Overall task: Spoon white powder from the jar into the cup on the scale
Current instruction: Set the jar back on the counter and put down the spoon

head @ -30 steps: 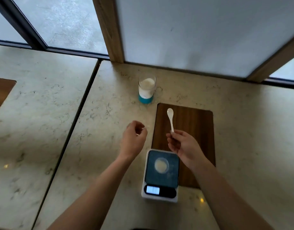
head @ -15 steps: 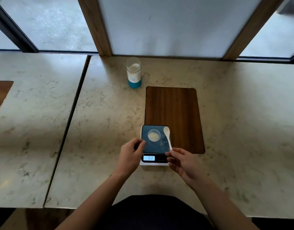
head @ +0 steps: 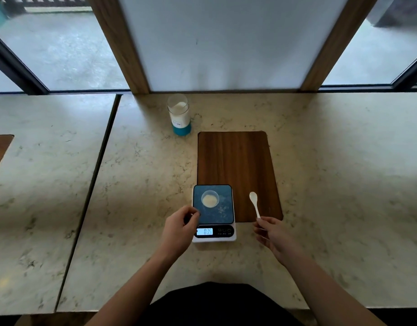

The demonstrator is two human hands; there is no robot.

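Observation:
A clear jar (head: 179, 114) with a teal base, holding white powder, stands open at the back of the marble counter. A small clear cup (head: 210, 198) with pale powder in it sits on the dark platform of the scale (head: 213, 212), whose lit display shows digits. My right hand (head: 272, 234) pinches the handle end of a white spoon (head: 254, 203), whose bowl lies over the wooden board, to the right of the scale. My left hand (head: 180, 228) is curled at the scale's left edge, fingers bent together, nothing seen in it.
A dark wooden board (head: 237, 165) lies behind and under the scale's right side. Some powder specks lie on the scale platform. A seam (head: 94, 184) splits the counter on the left. Window frames and a white panel back the counter.
My right hand has carried the spoon from over the scale out to the right, above the board. My left hand stays at the scale's left edge. The camera view has shifted.

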